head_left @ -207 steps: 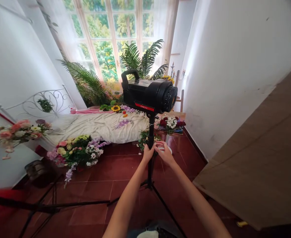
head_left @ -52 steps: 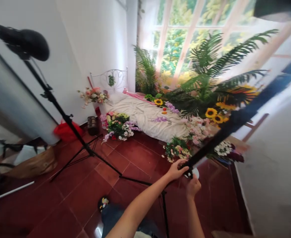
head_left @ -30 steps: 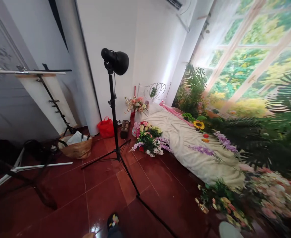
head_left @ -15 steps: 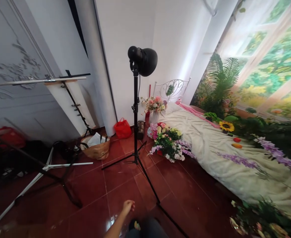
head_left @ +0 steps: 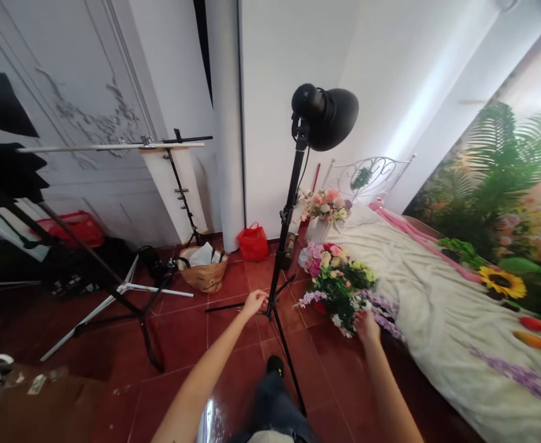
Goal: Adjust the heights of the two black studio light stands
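Note:
A black studio light (head_left: 325,117) tops a black light stand (head_left: 287,227) in front of me. The stand's pole leans slightly, and its legs spread over the tiled floor. My left hand (head_left: 254,303) is just left of the lower pole, fingers loosely bent and apart, with nothing visible in them. It looks near the pole, but contact cannot be made out. On the right, my right hand (head_left: 367,326) is in front of the floor flowers (head_left: 332,277). Its fingers are blurred and partly hidden against the blossoms, so a grip cannot be made out.
A bed with a cream blanket (head_left: 429,295) lies to the right, with a sunflower (head_left: 501,282) on it. A red bag (head_left: 253,243) and a woven basket (head_left: 204,277) stand by the wall. More stand legs (head_left: 148,338) and a cardboard box (head_left: 44,400) are at left.
My view has turned left and I am nearer the stand. My left hand has reached forward to the pole. My right hand has come into view, and the stand now leans.

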### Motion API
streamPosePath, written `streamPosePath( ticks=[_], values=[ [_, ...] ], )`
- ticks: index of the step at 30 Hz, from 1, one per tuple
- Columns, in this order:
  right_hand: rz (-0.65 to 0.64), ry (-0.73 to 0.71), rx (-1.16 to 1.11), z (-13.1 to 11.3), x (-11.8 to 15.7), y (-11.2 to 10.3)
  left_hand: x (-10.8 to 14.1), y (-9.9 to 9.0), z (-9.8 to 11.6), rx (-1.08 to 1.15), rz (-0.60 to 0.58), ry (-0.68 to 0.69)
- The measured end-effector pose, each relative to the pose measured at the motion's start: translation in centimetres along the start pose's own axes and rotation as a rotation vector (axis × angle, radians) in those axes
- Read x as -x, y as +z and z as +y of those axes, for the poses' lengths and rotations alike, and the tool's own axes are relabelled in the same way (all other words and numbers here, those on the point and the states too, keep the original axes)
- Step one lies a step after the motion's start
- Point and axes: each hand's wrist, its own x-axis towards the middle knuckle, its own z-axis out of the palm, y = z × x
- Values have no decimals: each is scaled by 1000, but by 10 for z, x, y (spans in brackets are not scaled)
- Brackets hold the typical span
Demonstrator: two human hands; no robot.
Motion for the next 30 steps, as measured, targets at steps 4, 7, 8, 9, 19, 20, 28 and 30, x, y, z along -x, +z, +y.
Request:
streamPosePath(
  ticks=[4, 7, 8, 9, 19, 20, 28, 30],
  values=[
    [-382, 58, 43, -15, -56, 116, -75, 13, 107, -40, 65, 388],
    [-647, -119, 279, -32, -88, 182, -115, 32, 184, -58, 181, 670],
    [-699, -233, 387, -38, -98, 198, -126, 39, 206, -55, 210, 713],
    [-734, -357, 500, -45, -108, 211, -134, 46, 225, -48, 225, 740],
    [-813, -830, 1288, -108, -170, 274, -164, 82, 282, 194, 266, 729],
    [-839, -829, 1299, -111, -173, 278, -164, 81, 282, 179, 265, 729],
    [-916, -833, 1341, -123, -185, 296, -167, 81, 288, 160, 338, 725],
    [-884, -868, 1321, -123, -181, 294, -168, 82, 290, 160, 361, 739]
  ],
)
